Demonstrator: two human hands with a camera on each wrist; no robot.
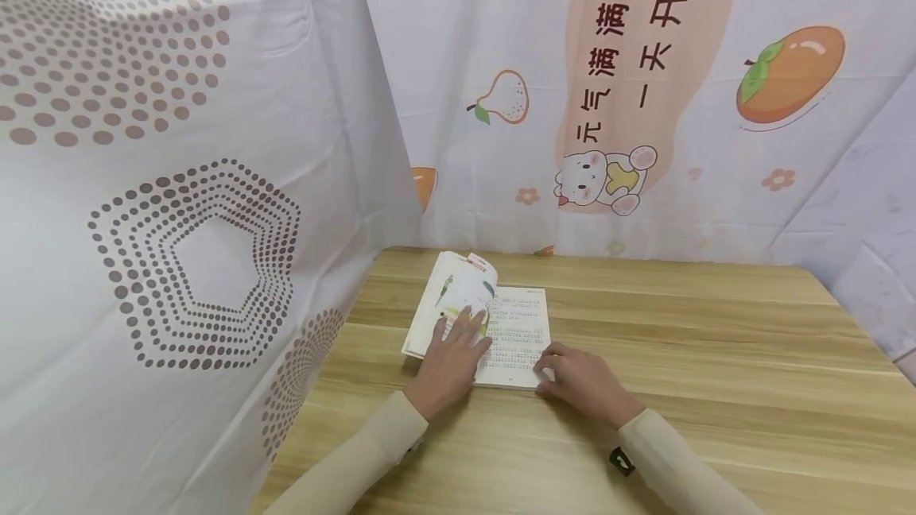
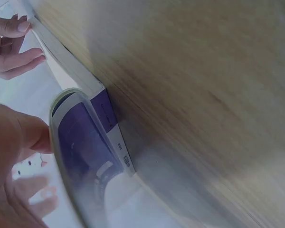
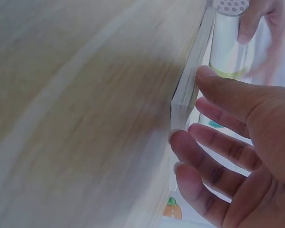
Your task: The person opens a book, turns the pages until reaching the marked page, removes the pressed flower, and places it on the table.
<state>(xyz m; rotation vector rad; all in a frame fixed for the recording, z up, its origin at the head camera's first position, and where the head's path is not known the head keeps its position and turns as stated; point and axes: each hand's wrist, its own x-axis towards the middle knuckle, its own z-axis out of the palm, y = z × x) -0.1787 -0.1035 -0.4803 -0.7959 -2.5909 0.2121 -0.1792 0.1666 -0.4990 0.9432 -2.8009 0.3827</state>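
Note:
An open book [image 1: 518,324] lies on the wooden table, its right page covered in lines of print and its lifted left pages curving over with coloured pictures. Across those left pages rests my left hand [image 1: 447,360], fingers spread. In the left wrist view its thumb touches the bowed edge of the purple-and-white cover [image 2: 80,128]. My right hand [image 1: 581,381] is at the book's lower right corner. Seen from the right wrist, its thumb tip touches the edge of the page block [image 3: 184,97] while the other fingers bend loosely beside it.
The wooden table [image 1: 687,340] extends right and towards me. A white curtain with dotted patterns [image 1: 207,261] hangs at the left. Behind the table hangs another curtain [image 1: 458,46] printed with fruit, lettering and a cartoon bear.

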